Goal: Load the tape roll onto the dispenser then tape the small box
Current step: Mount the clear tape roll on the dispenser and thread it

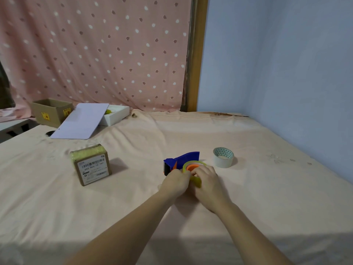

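A blue tape dispenser (184, 158) with an orange hub (191, 167) lies on the peach sheet at the middle. A yellow-green tape roll (196, 181) sits over the hub. My left hand (176, 181) and my right hand (207, 180) both close on the roll's near side and hide its front part. A small brown box (91, 166) with a barcode label and greenish tape on top stands to the left, apart from my hands.
A white tape roll (223, 157) with a triangle-patterned core stands right of the dispenser. At the back left are an open cardboard box (50, 111), a white box (116, 113) and a leaning lavender sheet (81, 121). A blue wall runs along the right.
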Action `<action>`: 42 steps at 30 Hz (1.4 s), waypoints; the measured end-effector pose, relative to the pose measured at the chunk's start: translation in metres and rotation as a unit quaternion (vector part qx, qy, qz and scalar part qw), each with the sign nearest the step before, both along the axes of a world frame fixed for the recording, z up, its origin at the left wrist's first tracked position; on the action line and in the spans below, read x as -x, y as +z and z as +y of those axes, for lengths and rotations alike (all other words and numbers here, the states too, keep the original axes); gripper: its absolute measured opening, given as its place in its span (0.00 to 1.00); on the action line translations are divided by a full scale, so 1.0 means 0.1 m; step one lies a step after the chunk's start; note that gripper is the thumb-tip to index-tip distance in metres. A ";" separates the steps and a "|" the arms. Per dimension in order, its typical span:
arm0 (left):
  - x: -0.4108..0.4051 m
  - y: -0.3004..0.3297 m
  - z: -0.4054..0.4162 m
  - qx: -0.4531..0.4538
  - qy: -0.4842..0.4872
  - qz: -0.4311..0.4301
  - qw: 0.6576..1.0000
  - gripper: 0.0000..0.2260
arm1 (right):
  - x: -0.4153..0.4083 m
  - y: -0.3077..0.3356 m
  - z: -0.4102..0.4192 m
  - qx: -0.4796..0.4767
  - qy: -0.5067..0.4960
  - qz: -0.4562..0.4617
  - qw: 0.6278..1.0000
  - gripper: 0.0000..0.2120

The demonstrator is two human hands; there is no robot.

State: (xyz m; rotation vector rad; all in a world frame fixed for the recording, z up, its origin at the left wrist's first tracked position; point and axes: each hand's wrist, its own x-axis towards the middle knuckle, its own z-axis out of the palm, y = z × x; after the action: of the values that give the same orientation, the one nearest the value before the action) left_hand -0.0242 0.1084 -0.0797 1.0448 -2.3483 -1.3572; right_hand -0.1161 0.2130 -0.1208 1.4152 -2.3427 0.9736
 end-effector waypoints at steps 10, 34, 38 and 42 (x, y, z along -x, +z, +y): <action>0.09 0.10 0.02 -0.048 0.041 -0.013 0.998 0.17 | 0.00 0.02 0.02 -0.021 -0.016 0.008 1.000 0.15; -0.16 0.03 -0.21 -0.087 -0.057 0.021 0.994 0.13 | -0.04 0.03 0.06 0.008 -0.034 -0.108 0.994 0.11; -0.21 -0.03 -0.27 -0.107 -0.060 0.054 0.991 0.15 | -0.07 0.05 0.05 0.005 -0.042 -0.102 0.994 0.13; -0.14 -0.04 -0.23 -0.083 -0.044 0.036 0.995 0.19 | -0.09 0.06 0.06 0.008 -0.044 -0.106 0.993 0.16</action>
State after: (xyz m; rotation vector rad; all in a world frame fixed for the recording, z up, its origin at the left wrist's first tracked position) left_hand -0.0104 0.0856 -0.0841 0.9262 -2.2857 -1.6180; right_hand -0.1070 0.2187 -0.1151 1.2455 -2.5161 1.1645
